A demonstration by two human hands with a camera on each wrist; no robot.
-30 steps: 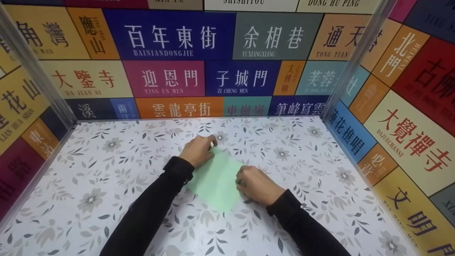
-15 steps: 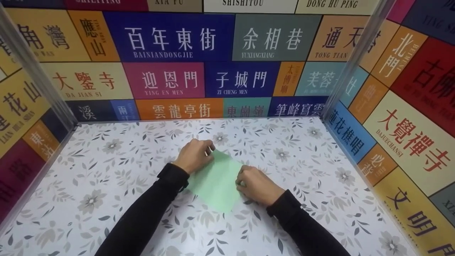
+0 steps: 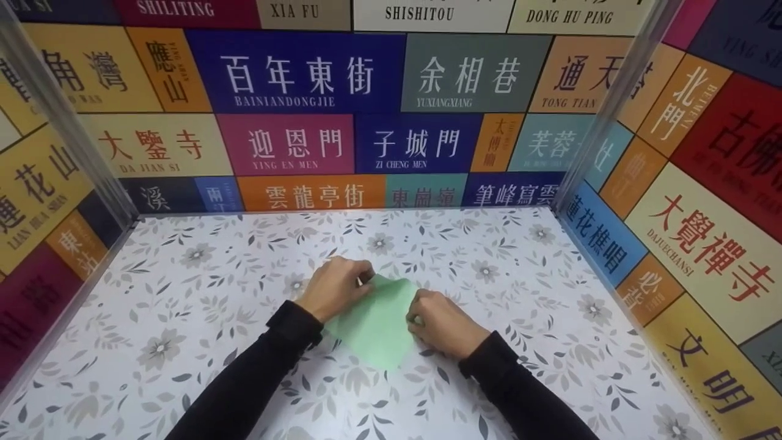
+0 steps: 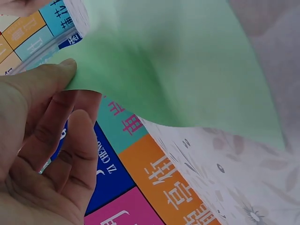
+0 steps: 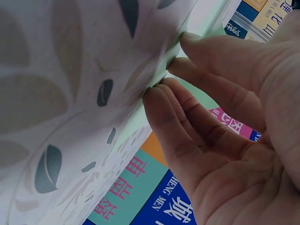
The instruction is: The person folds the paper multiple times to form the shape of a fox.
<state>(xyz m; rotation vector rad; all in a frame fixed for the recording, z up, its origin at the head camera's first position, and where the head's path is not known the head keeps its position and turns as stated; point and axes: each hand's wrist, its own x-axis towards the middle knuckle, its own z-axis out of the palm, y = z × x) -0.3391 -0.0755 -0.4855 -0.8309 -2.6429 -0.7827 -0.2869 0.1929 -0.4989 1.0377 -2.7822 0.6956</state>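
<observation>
A square sheet of green paper (image 3: 379,324) lies cornerwise on the flower-patterned table. At its far corner my left hand (image 3: 337,287) pinches the sheet. In the left wrist view, the thumb rests on top of the paper (image 4: 183,70), which bends and rises there, with fingers beneath. At the right corner my right hand (image 3: 443,321) holds the sheet down with bent fingers. The right wrist view shows the thumb and fingertips (image 5: 157,96) gathered along the paper's edge (image 5: 136,119), close to the table surface. The near corner lies on the table between the two forearms.
The white table (image 3: 153,293) carries a grey leaf and flower print. Panels with coloured sign blocks and Chinese lettering (image 3: 293,73) stand at the back and both sides. Clear edge strips (image 3: 589,143) join the panels at the corners.
My left hand has drawn slightly back toward the body, bringing the paper's far corner with it, and the sheet now bends there. My right hand stays at the right corner.
</observation>
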